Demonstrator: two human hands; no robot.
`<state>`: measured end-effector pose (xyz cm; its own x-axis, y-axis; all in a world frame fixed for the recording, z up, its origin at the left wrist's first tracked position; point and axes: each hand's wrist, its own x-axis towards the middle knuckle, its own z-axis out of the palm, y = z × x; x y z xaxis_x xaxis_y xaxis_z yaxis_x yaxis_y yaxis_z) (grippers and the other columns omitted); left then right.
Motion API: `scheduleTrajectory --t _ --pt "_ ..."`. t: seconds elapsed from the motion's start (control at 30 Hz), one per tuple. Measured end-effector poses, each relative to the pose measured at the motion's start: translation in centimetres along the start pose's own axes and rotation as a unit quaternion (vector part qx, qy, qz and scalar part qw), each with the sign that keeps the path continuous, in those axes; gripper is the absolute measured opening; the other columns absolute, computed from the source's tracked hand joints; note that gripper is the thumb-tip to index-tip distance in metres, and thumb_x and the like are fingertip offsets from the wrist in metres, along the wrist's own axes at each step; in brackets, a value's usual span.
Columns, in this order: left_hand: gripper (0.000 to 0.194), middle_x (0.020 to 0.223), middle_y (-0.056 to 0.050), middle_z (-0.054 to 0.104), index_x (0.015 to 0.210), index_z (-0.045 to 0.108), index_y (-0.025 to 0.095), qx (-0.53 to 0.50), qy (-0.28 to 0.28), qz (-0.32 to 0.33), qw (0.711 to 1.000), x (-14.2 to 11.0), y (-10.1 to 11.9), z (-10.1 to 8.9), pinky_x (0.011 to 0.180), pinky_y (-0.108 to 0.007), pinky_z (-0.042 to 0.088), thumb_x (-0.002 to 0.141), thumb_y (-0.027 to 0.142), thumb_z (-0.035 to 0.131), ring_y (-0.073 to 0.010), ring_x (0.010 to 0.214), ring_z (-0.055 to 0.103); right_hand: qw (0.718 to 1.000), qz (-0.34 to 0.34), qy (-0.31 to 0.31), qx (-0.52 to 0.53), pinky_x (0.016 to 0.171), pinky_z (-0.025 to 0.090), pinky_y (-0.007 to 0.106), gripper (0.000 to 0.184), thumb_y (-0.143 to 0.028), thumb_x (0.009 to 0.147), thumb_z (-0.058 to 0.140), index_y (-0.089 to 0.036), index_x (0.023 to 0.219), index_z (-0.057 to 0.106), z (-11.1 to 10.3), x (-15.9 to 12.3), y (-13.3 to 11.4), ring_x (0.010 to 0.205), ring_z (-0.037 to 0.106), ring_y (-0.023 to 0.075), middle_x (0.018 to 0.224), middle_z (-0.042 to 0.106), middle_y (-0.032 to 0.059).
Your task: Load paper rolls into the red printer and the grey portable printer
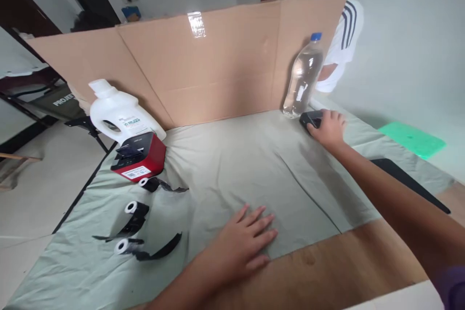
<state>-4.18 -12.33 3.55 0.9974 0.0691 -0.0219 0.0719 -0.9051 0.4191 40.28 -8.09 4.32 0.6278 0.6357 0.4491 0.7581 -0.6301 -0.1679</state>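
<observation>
My left hand (250,237) lies flat on the grey-green cloth (218,164) near the front edge, fingers spread, holding nothing. At the far right, my right hand (330,128) is closed over a small black box-like device (308,119), which rests on the cloth. My palm and fingers hide part of it. Just behind it stands a clear bottle (303,77) of liquid with a blue cap. On the left sits a red and black label printer (141,155). In front of it are three small rolls of black ribbon (145,183), their loose ends trailing over the cloth.
A white jug (119,111) leans behind the printer. A tall cardboard sheet (218,68) stands along the back. A dark flat object (407,181) lies partly behind my right forearm, and a green sheet (412,139) is beyond. A person in a white sleeve (350,29) is behind the cardboard.
</observation>
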Motion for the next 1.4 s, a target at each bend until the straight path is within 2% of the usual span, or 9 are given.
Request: scheduleTrajectory --t 0.13,0.23,0.4,0.5,0.6,0.7,0.87,1.07,1.4 --pt "0.066 0.168 -0.006 0.023 0.159 0.031 0.023 0.021 -0.063 0.046 0.997 4.7 -3.0 0.8 0.127 -0.060 0.010 0.103 0.059 0.034 -0.0297 0.157 0.015 0.984 0.058 -0.156 -0.059 0.100 0.035 0.056 0.066 -0.057 0.085 0.065 -0.011 0.130 0.051 -0.2 5.4 0.6 0.122 0.047 0.0415 0.124 0.057 0.0239" --pt "0.071 0.170 -0.005 0.012 0.162 0.022 0.023 0.017 -0.061 0.040 0.997 5.1 -2.8 1.5 0.126 -0.063 0.006 0.103 0.062 0.027 -0.0306 0.158 0.009 0.961 0.090 -0.256 -0.048 0.091 0.040 0.049 0.075 -0.060 0.082 0.070 -0.009 0.132 0.050 0.8 8.7 0.8 0.111 0.055 0.0360 0.118 0.059 0.0247" --pt "0.069 0.170 -0.003 0.016 0.161 0.022 0.022 -0.004 -0.044 0.046 0.998 4.5 -1.6 1.9 0.128 -0.058 0.002 0.104 0.060 0.024 -0.0272 0.158 0.007 0.940 0.082 -0.324 -0.072 0.076 0.045 0.041 0.066 -0.053 0.083 0.074 0.001 0.120 0.061 1.3 10.2 -1.1 0.102 0.061 0.0340 0.110 0.063 0.0299" --pt "0.068 0.169 -0.002 0.020 0.160 0.026 0.021 -0.005 -0.024 0.050 0.998 4.3 -1.7 1.9 0.128 -0.057 0.003 0.104 0.060 0.025 -0.0261 0.158 0.009 0.936 0.021 -0.337 -0.098 0.075 0.049 0.041 0.062 -0.057 0.080 0.075 -0.006 0.113 0.067 -0.5 7.9 -5.8 0.100 0.064 0.0362 0.108 0.066 0.0256" --pt "0.068 0.168 -0.002 0.022 0.159 0.028 0.020 0.002 -0.007 0.050 0.999 4.1 -1.9 2.2 0.128 -0.056 0.004 0.104 0.059 0.026 -0.0256 0.158 0.010 0.936 -0.077 -0.335 -0.075 0.072 0.051 0.038 0.055 -0.060 0.083 0.068 -0.010 0.106 0.071 -3.1 3.3 -12.3 0.096 0.067 0.0338 0.103 0.069 0.0217" --pt "0.068 0.168 -0.003 0.024 0.159 0.029 0.019 0.013 0.007 0.052 0.999 3.9 -1.7 2.7 0.128 -0.055 0.005 0.104 0.059 0.029 -0.0257 0.158 0.011 0.928 -0.112 -0.352 -0.052 0.071 0.052 0.036 0.056 -0.060 0.082 0.065 -0.011 0.109 0.071 -5.2 -1.7 -18.8 0.093 0.069 0.0336 0.104 0.071 0.0215" --pt "0.068 0.168 -0.003 0.024 0.158 0.031 0.018 0.034 0.009 0.051 0.998 3.5 -1.3 3.5 0.128 -0.055 0.005 0.104 0.058 0.031 -0.0268 0.157 0.014 0.910 -0.174 -0.375 -0.025 0.081 0.053 0.036 0.060 -0.059 0.085 0.060 -0.008 0.114 0.071 -5.7 -8.0 -25.5 0.104 0.068 0.0360 0.107 0.072 0.0227" --pt "0.068 0.168 -0.003 0.024 0.159 0.031 0.018 0.047 -0.006 0.049 0.998 3.4 -1.3 3.2 0.128 -0.054 0.008 0.103 0.057 0.033 -0.0252 0.158 0.012 0.924 -0.135 -0.355 -0.041 0.087 0.053 0.038 0.073 -0.058 0.081 0.063 -0.005 0.130 0.061 -5.7 -11.7 -27.6 0.114 0.064 0.0372 0.124 0.061 0.0299" --pt "0.068 0.168 -0.003 0.024 0.158 0.032 0.019 0.037 0.004 0.051 0.998 3.5 -1.5 3.5 0.128 -0.053 0.007 0.102 0.057 0.035 -0.0249 0.158 0.013 0.925 -0.126 -0.356 -0.038 0.090 0.052 0.043 0.077 -0.065 0.078 0.064 -0.009 0.132 0.058 -5.5 -12.5 -26.6 0.109 0.065 0.0375 0.128 0.056 0.0283"
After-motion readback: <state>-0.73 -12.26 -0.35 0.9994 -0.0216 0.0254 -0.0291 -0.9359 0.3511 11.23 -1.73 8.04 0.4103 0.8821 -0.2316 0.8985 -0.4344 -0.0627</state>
